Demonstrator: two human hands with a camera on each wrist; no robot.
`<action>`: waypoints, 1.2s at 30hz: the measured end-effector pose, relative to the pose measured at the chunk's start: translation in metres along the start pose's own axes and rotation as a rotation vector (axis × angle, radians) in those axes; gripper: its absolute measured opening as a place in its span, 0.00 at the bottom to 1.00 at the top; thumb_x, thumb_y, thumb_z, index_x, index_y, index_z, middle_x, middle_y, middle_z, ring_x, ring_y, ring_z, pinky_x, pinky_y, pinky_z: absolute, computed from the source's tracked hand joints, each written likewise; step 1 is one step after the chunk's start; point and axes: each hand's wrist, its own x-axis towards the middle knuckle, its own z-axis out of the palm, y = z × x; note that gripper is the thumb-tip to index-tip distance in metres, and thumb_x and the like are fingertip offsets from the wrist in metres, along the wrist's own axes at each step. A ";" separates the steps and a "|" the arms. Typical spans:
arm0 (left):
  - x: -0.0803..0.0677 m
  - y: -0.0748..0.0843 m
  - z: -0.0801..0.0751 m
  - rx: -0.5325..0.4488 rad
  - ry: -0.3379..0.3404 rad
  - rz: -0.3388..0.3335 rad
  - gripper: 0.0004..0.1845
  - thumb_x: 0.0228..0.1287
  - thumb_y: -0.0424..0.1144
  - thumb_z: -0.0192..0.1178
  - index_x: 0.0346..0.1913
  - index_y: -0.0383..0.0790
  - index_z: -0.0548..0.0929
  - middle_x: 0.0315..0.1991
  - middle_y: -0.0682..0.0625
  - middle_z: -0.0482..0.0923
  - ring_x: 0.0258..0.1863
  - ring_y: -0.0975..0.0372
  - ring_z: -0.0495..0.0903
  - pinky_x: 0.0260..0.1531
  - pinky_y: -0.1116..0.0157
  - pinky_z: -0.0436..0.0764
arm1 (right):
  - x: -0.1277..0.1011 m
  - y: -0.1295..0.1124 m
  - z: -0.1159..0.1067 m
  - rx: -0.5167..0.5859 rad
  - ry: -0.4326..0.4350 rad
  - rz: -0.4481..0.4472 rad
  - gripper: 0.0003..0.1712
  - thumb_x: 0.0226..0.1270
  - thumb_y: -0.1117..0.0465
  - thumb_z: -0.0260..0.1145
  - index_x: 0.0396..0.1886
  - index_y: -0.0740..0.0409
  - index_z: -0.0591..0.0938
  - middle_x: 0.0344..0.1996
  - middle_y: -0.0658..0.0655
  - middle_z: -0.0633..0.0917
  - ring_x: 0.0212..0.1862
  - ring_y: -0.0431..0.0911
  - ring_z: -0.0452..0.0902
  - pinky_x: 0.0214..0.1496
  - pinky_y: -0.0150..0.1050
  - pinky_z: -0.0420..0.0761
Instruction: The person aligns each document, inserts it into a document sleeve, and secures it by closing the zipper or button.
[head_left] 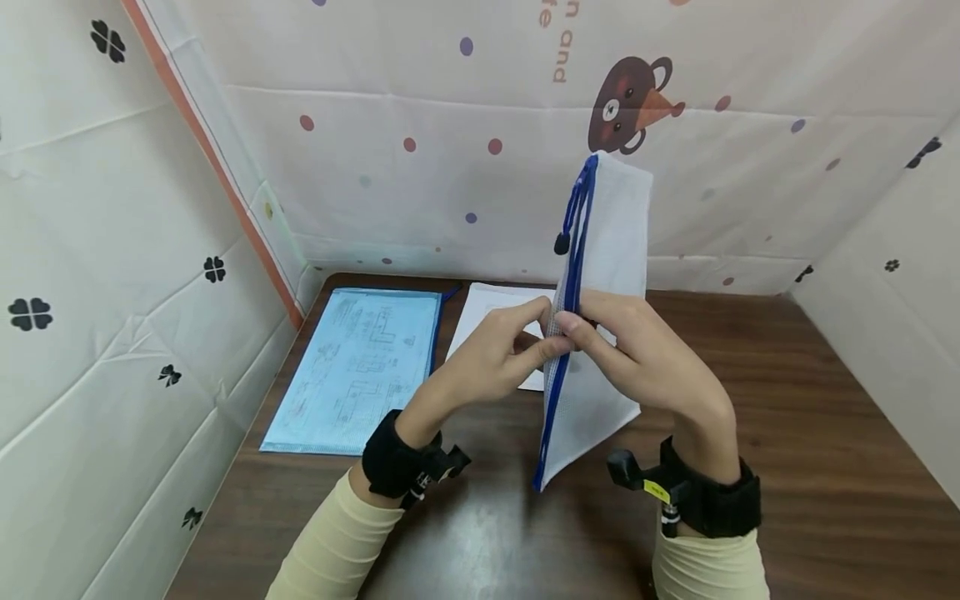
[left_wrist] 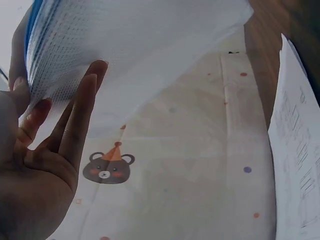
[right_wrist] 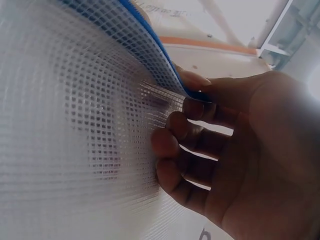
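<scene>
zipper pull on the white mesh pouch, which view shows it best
The head view: the black zipper pull hangs clear beside the upright mesh pouch. Both wrist views show only mesh and blue edging, no pull.

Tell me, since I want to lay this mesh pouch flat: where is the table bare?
The table is bare wood right of the pouch, up to the right wall, and near both wrists. It is crowded at back left: a blue folder and a white sheet lie side by side.
</scene>
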 end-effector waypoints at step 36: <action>0.003 -0.060 0.041 -0.466 0.089 -0.619 0.22 0.88 0.45 0.45 0.75 0.40 0.65 0.49 0.41 0.82 0.43 0.53 0.89 0.43 0.50 0.90 | -0.001 0.037 0.057 -0.402 0.013 0.452 0.26 0.71 0.69 0.62 0.68 0.71 0.76 0.21 0.54 0.77 0.21 0.46 0.70 0.23 0.40 0.69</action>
